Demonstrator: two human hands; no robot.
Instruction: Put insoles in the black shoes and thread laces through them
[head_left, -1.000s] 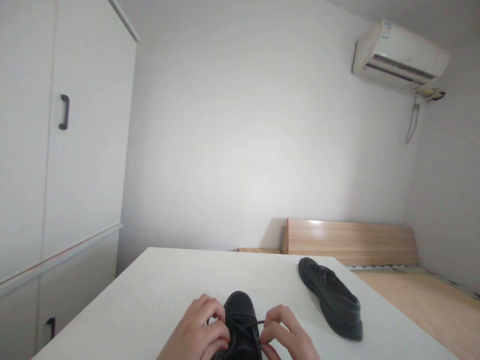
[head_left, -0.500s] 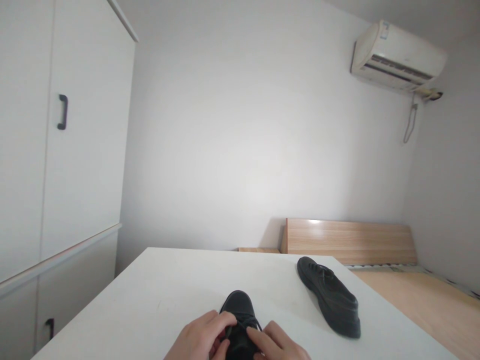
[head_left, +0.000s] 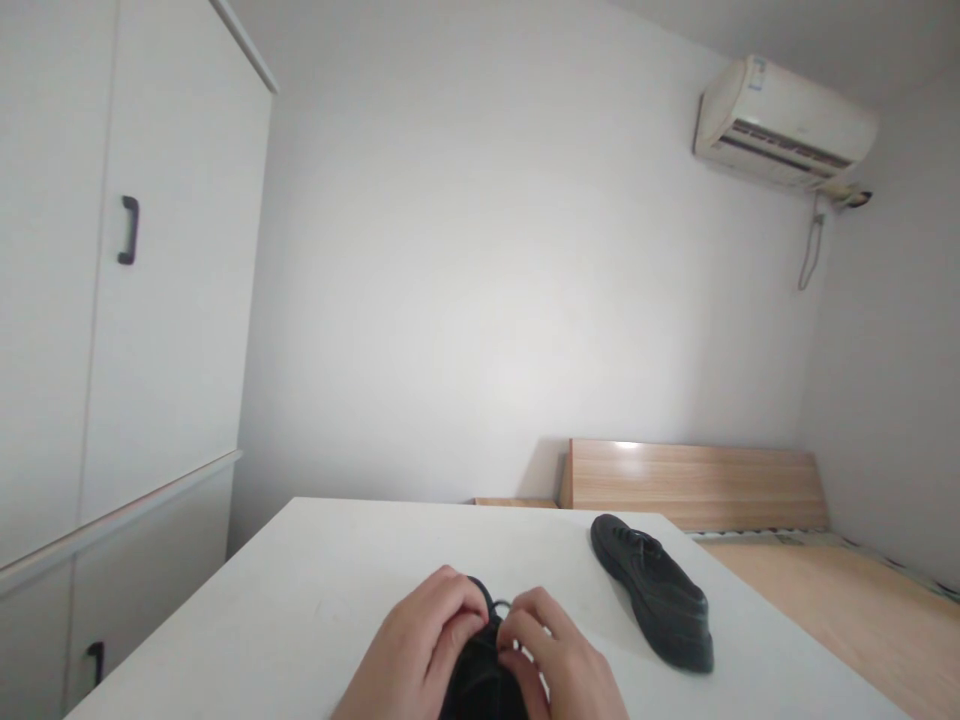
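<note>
A black shoe (head_left: pixel 480 685) sits on the white table (head_left: pixel 315 600) right in front of me, mostly covered by both hands. My left hand (head_left: pixel 424 640) curls over its left side with the fingers pinched on the lace. My right hand (head_left: pixel 551 655) is closed on the right side, fingertips pinching a small loop of black lace (head_left: pixel 501 606) over the toe end. The two hands nearly touch above the shoe. A second black shoe (head_left: pixel 651 590) lies alone on the table to the right, toe pointing away.
A white wardrobe (head_left: pixel 120 300) with black handles stands at the left. A wooden bed frame (head_left: pixel 697 485) lies beyond the table on the right. An air conditioner (head_left: pixel 784 125) hangs high on the far wall.
Both hands have slid forward over the shoe's toe and come closer together. The lace that was stretched between them a second ago is now gathered into a small loop.
</note>
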